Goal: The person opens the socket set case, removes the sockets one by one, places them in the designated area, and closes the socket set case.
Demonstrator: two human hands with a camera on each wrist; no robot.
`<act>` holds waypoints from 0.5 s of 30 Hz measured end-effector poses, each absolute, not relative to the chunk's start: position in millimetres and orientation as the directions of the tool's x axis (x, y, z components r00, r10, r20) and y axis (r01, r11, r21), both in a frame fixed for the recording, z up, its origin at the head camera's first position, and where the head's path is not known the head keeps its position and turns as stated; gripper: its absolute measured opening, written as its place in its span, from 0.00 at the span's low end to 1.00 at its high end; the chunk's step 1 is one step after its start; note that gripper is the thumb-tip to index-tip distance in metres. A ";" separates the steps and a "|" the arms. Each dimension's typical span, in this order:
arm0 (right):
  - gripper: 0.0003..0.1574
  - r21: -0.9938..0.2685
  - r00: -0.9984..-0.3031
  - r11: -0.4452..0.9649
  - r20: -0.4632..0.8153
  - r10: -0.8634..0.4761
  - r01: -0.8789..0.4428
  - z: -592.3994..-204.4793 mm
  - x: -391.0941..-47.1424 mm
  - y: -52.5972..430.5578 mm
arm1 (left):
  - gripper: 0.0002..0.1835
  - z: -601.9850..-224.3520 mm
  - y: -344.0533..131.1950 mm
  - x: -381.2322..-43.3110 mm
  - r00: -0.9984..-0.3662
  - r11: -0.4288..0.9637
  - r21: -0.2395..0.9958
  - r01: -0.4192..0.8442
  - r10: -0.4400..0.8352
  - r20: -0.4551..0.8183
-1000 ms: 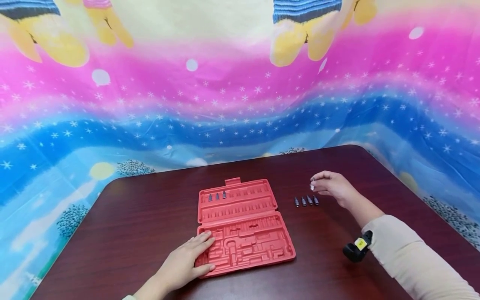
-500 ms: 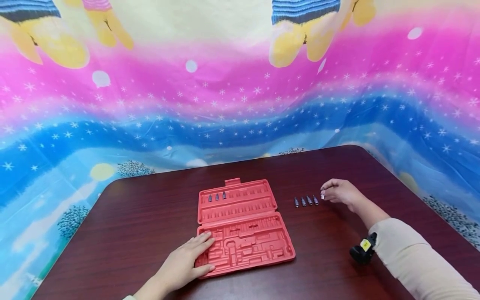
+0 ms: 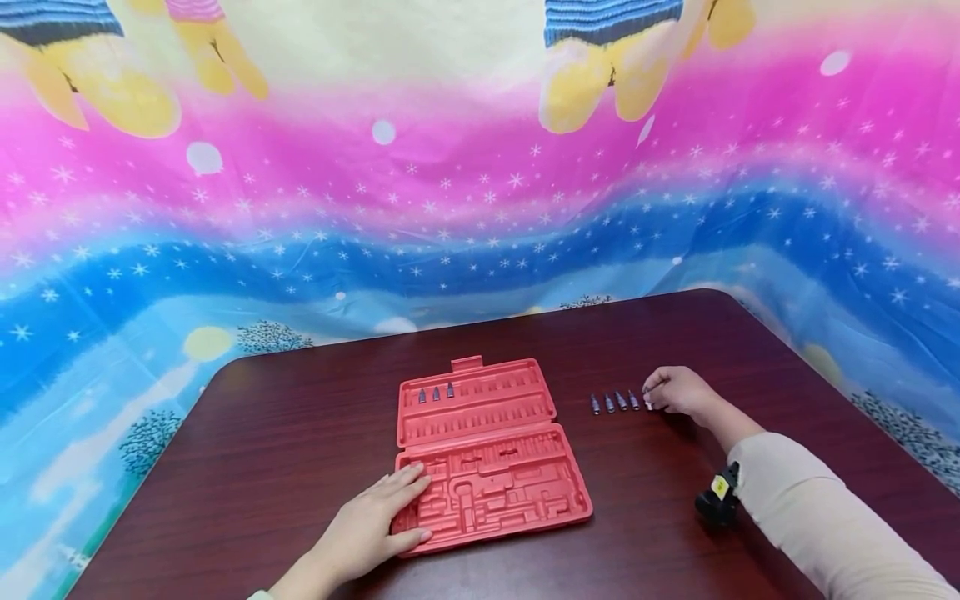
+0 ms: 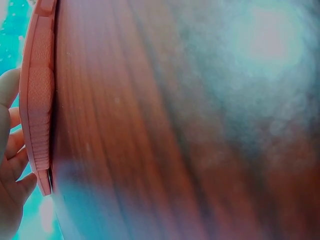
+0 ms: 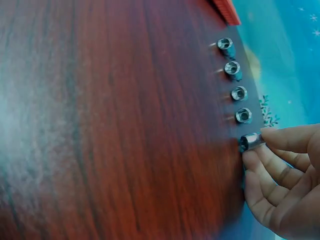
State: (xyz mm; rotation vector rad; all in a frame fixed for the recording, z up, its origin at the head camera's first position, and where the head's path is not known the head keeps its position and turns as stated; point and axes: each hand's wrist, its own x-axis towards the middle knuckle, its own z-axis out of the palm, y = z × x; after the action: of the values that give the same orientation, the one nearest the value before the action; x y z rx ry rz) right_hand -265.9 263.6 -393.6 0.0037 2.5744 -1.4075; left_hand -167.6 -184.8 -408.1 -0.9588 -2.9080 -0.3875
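Note:
In the head view my right hand (image 3: 678, 393) pinches a small silver bit socket (image 5: 251, 140) between thumb and fingers, low over the table. It is at the right end of a row of several dark bit sockets (image 3: 621, 401) with shiny hollow ends, which the right wrist view shows end-on. My left hand (image 3: 371, 515) rests on the left edge of an open red tool case (image 3: 525, 523), fingers stretched over the moulded tray. Three dark bits (image 3: 436, 393) stand in the upper left slots of the case's far half.
The dark wooden table (image 3: 300, 442) lies under everything, its far edge against a printed cloth backdrop (image 3: 450, 208). A black wrist camera (image 3: 717, 497) hangs below the right sleeve. The case's latch tab (image 3: 467, 363) sticks out at the back.
My right hand has moved right and down with the silver bit socket, from above the row to its right end. The left hand and the case have stayed in place.

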 end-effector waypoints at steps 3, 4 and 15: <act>0.09 -0.817 -0.984 0.571 -0.159 -0.082 0.085 -394.4 -266.1 261.8 | 0.33 -408.2 -184.8 -167.3 -0.807 0.775 0.227 0.589 0.577 0.125; 0.08 -0.812 -0.985 0.577 -0.153 -0.075 0.082 -394.5 -266.4 261.3 | 0.33 -408.3 -184.8 -167.3 -0.806 0.774 0.227 0.592 0.578 0.129; 0.03 -0.795 -0.989 0.597 -0.146 -0.017 0.107 -399.9 -273.3 260.8 | 0.33 -407.5 -185.5 -168.0 -0.806 0.772 0.235 0.590 0.578 0.125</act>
State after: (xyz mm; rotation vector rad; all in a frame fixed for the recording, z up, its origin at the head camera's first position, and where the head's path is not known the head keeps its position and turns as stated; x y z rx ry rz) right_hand -273.3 260.8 -399.9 0.0759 2.6821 -1.3495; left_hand -168.0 -185.5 -407.5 -0.9614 -2.9143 -0.4103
